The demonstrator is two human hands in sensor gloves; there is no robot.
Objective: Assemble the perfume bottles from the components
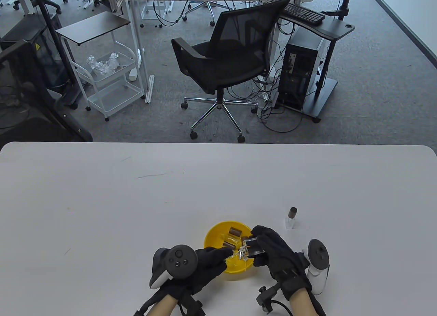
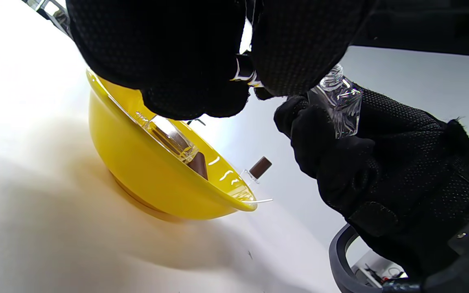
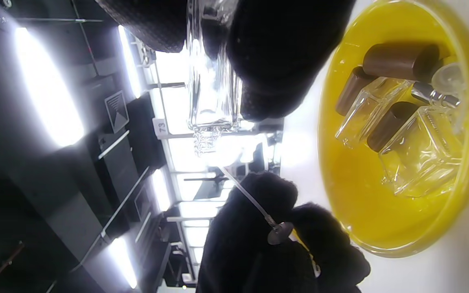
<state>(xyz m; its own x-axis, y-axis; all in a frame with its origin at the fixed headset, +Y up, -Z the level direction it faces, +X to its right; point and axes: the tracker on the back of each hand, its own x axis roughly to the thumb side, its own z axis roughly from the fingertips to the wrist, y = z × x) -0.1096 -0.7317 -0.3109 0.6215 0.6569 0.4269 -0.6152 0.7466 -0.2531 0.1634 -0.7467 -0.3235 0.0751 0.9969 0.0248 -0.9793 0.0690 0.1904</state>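
Pinching the thin-tubed silver spray pump (image 3: 277, 232), left fingers (image 3: 255, 195) aim it lengthwise at the clear square glass bottle's (image 3: 214, 93) neck, gripped by right fingers (image 3: 275, 53).

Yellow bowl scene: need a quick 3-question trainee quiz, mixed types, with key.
1. True or false: the finished bottle with the brown cap stands inside the yellow bowl.
2. Which hand holds the clear glass bottle? A) left hand B) right hand C) neither
3. Fill in: the left hand pinches the spray pump, whose thin ____ points toward the bottle's threaded neck.

Key
1. False: it stands on the table, to the right of the bowl.
2. B: the right hand grips it over the bowl.
3. Tube.
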